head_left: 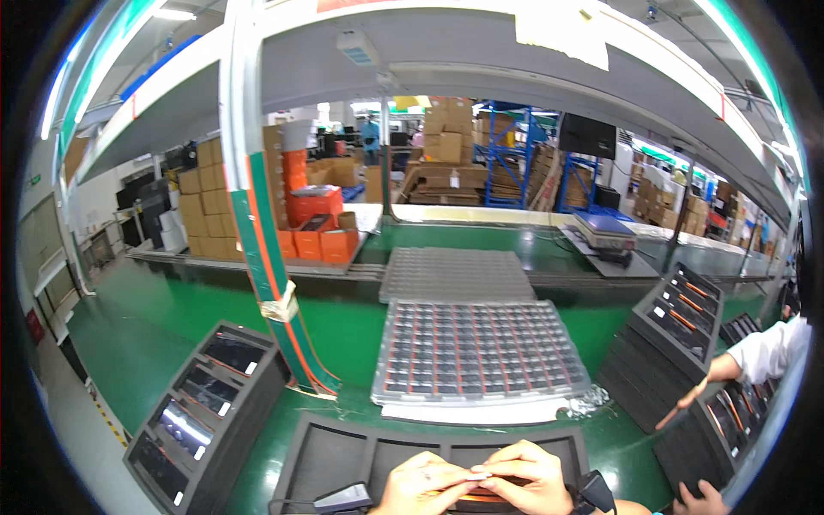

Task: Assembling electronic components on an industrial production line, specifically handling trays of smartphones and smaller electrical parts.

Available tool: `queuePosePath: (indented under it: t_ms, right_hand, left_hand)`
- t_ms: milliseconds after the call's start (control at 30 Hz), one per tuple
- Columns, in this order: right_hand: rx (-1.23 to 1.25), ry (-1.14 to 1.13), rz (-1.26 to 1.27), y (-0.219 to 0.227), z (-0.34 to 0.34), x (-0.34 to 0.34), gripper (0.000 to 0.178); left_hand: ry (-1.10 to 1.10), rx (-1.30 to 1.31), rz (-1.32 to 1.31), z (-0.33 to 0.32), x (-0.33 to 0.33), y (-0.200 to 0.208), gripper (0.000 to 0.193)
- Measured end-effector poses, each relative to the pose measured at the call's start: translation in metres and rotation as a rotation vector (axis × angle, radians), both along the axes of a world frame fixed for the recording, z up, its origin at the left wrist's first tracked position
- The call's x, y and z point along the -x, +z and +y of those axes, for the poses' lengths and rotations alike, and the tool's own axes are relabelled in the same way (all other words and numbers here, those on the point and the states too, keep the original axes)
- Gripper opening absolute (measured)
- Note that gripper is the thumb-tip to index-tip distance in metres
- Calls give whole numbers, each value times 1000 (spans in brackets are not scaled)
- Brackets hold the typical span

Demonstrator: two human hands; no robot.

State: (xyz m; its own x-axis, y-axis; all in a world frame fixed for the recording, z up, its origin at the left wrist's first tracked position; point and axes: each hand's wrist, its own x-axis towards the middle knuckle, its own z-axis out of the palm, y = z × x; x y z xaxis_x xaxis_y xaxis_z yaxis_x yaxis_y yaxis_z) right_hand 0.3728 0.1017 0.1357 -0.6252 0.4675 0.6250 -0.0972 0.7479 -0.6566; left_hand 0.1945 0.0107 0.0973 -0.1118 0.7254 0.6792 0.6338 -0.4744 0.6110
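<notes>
At the lower middle, my left hand and my right hand meet with their fingertips pinched together. What they pinch is small and mostly hidden; a pale bit shows between the fingertips. Just below the fingers an orange-edged dark strip-like part shows in part. Both hands are over a black foam tray with several compartments, and the left ones hold no parts. Beyond it lies a clear plastic tray filled with rows of small dark parts with orange strips.
At left, a black foam tray holds several dark glossy panels. Stacked black trays stand at right, where another person's arm reaches in. A taped post rises left of centre. Behind are an empty-looking grey tray and a scale.
</notes>
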Motion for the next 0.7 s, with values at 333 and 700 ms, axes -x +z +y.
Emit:
queuePosePath:
  t_ms: [333, 700]
  right_hand:
    - [-204, -15, 56, 1, 2, -10, 24]
    - [-268, -36, 82, 0, 6, -11, 21]
  left_hand:
    - [-84, -53, -28, -2, -5, 19, 19]
    - [-76, -67, -28, 1, -4, 16, 19]
